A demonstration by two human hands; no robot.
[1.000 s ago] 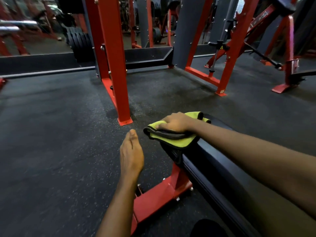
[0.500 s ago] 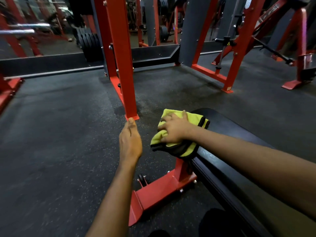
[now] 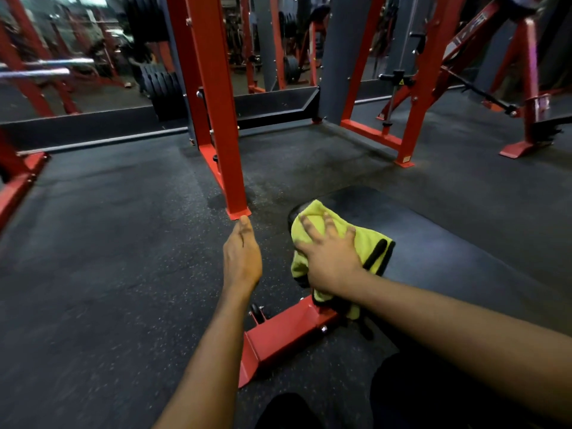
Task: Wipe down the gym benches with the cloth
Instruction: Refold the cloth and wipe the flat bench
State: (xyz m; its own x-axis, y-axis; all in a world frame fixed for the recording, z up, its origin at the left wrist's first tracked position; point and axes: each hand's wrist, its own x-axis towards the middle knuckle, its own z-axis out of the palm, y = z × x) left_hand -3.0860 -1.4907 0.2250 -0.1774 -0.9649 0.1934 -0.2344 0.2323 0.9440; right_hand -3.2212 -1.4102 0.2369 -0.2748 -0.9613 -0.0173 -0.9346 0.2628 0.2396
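Cloth [image 3: 365, 243], yellow-green with a dark edge, lay over the near end of the black bench [image 3: 448, 249], drooping down its side. The right hand [image 3: 329, 261] pressed flat on it, fingers spread. The left hand [image 3: 242, 258] hung empty, fingers together, above the speckled floor [image 3: 108, 258].

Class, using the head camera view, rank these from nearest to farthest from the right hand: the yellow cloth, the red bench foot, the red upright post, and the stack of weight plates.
From the right hand:
1. Yellow cloth, directly under the palm.
2. Red bench foot, just below, on the floor.
3. Red upright post, ahead and to the left.
4. Stack of weight plates, far back left.
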